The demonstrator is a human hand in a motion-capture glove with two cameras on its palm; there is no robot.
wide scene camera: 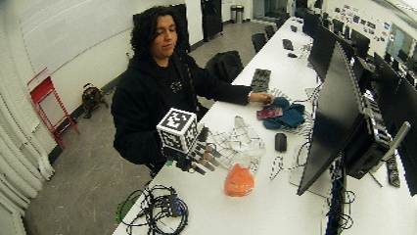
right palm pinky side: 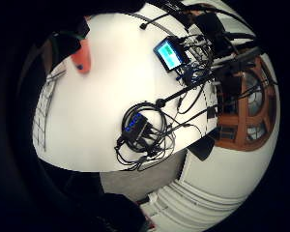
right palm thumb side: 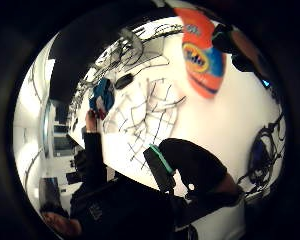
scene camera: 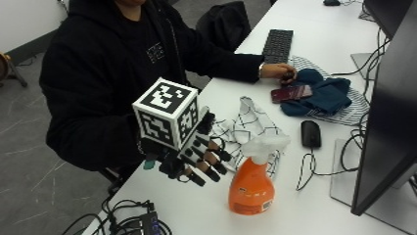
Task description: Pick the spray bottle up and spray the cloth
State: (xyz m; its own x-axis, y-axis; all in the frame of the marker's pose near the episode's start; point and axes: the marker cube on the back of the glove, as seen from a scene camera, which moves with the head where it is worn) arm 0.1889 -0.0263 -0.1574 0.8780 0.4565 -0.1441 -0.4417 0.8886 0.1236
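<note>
**Hand near the bottle**

The gloved right hand (scene camera: 196, 164) is just beside the orange spray bottle (scene camera: 251, 188), not touching it. Its fingers are loose and hold nothing. The bottle stands upright on the white desk (scene camera: 312, 205), by the checked cloth (scene camera: 251, 125).

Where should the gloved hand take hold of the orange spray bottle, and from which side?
Grip the spray bottle round its narrow neck just under the white trigger head, probably coming from the side where the gloved right hand hovers, open. The bottle stands upright, the neck is slimmer than the wide body, and a finger then reaches the trigger.
</note>
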